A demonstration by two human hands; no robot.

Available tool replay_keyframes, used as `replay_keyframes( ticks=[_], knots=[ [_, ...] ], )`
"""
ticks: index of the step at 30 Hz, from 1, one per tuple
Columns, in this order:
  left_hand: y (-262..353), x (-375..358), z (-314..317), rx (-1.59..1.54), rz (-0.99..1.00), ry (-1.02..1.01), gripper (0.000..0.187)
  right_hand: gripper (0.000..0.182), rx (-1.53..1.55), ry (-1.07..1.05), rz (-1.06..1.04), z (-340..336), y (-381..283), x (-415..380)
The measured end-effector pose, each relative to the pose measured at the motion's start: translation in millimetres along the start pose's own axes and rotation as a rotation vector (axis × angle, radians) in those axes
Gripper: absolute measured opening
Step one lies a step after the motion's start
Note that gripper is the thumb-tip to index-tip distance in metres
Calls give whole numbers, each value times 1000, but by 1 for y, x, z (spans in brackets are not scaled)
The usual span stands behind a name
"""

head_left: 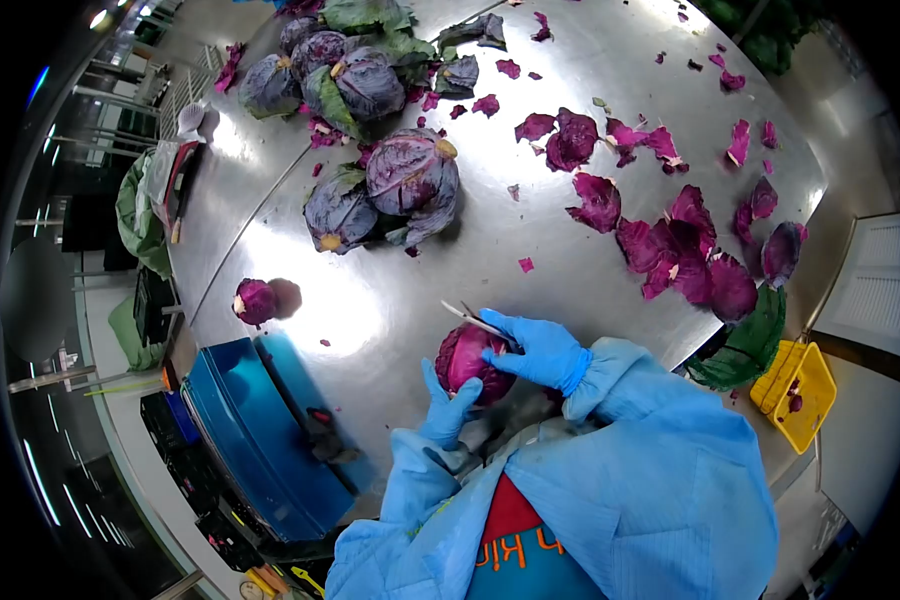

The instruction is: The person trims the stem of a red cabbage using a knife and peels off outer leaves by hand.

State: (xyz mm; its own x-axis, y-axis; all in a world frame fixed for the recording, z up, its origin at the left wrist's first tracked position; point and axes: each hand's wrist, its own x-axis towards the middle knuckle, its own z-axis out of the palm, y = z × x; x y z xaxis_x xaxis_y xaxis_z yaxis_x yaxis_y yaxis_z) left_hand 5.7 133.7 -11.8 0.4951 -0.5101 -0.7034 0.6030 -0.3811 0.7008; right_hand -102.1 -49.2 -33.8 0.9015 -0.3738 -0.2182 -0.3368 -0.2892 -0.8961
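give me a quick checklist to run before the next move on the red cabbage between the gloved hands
1. Gloves on: ok, blue on both hands.
2. Red cabbage steadied: ok, left hand at its lower left, right hand at its right.
3. Knife gripped: ok, in the right hand.
4. Blade away from left fingers: ok, it points past the cabbage's top; they sit lower left.
5. Underside of the cabbage checked: cannot tell, hidden from this view.
6. Metal table free of scraps: not ok, loose purple leaves lie scattered on its right side.
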Motion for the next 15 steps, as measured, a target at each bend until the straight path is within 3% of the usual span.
replay_keyframes(
  ticks=[1,2,5,6,7,8,9,10,11,12,13,15],
  knots=[
    [5,-10,18,-167,-148,100,97,66,14,-48,30,-2,-3,-1],
    [-9,0,18,-395,19,-40,80,45,62,0,8,1,-1,0],
    [-43,13,12,-521,99,-52,75,35,144,167,45,6,19,7],
    [-52,15,8,-521,110,-22,78,23,42,289,64,1,28,11],
    [-60,14,3,-614,95,-35,79,25,-50,288,175,-8,46,15],
    [-65,13,-1,-704,83,-55,81,28,-258,450,99,-14,77,14],
    [-67,14,-3,-793,71,-78,82,33,-384,488,180,-33,88,9],
    [-56,7,-3,-813,83,-89,85,46,-517,549,216,-50,100,0],
    [-51,5,-9,-917,70,-201,86,63,-332,520,550,-78,62,-4],
    [-45,3,-17,-1016,54,-309,86,73,-402,584,501,-89,64,-18],
    [-41,0,-25,-1112,39,-418,86,70,-303,756,184,-87,88,-31],
    [-49,7,-39,-1180,39,-470,96,61,-286,691,35,-86,89,-58]
  ],
)
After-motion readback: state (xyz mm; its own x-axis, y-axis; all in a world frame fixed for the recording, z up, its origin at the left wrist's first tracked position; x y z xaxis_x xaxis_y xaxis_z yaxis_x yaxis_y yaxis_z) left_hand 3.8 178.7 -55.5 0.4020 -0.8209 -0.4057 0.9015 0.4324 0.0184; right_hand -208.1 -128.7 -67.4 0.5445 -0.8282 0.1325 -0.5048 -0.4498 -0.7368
